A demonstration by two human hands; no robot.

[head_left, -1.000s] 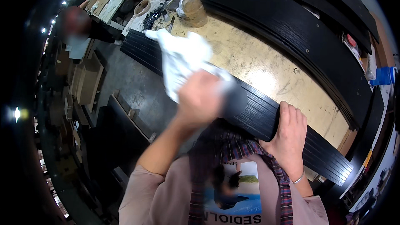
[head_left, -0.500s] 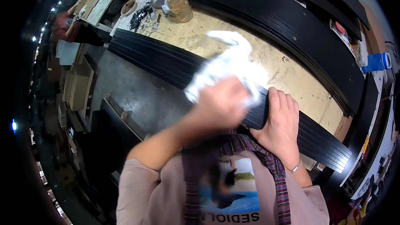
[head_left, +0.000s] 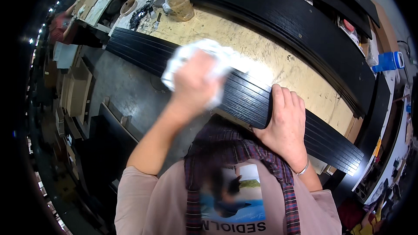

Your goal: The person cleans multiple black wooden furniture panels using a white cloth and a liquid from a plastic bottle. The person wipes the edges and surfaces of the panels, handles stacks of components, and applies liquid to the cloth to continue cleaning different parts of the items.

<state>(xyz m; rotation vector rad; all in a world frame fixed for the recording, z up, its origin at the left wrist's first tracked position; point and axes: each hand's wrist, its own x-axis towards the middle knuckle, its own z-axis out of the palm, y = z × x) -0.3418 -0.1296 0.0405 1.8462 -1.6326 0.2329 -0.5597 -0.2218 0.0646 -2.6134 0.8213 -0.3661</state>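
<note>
One pale wooden counter [head_left: 313, 80] stretches beyond the grooved black board [head_left: 246, 98], which lies slantwise before the person, along the counter's near edge. Several stacked black panels [head_left: 270, 11] run on the board's far side. Past its far edge, toward its left end, stands a see-through jar [head_left: 180, 6] with a white lid. Blurred from where I watch, a crumpled white cloth [head_left: 220, 54] covers the board left of its middle, bunched in the fingers of the left hand [head_left: 196, 78]. Right of the board's middle, the right hand [head_left: 287, 119] clasps it across its width, fingers together at the far edge.
</note>
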